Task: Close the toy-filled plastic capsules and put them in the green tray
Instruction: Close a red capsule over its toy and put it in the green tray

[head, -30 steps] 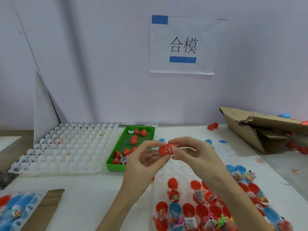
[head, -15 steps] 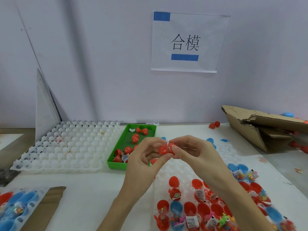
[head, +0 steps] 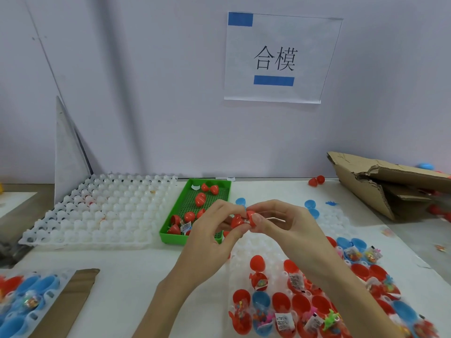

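Both hands hold one red capsule (head: 244, 219) in front of me, above the white table. My left hand (head: 214, 235) pinches its left half and my right hand (head: 280, 222) pinches its right half. The two halves are pressed almost together, with a bit of white paper showing at the seam. Just behind my left hand lies the green tray (head: 180, 207), holding several closed red capsules. Below my hands, a white cell tray (head: 324, 220) holds several open red and blue capsule halves (head: 283, 315) with small toys and paper slips.
An empty white cell tray (head: 102, 211) lies at the left. A torn cardboard box (head: 390, 184) sits at the right. Another tray of blue and red halves (head: 22, 298) is at the bottom left, beside a cardboard strip (head: 75, 291). Two loose red halves (head: 316, 180) lie near the wall.
My hands have pushed the two red halves closer together and sunk slightly. The thin white strip that stuck out to the right a second ago is hardly seen now.
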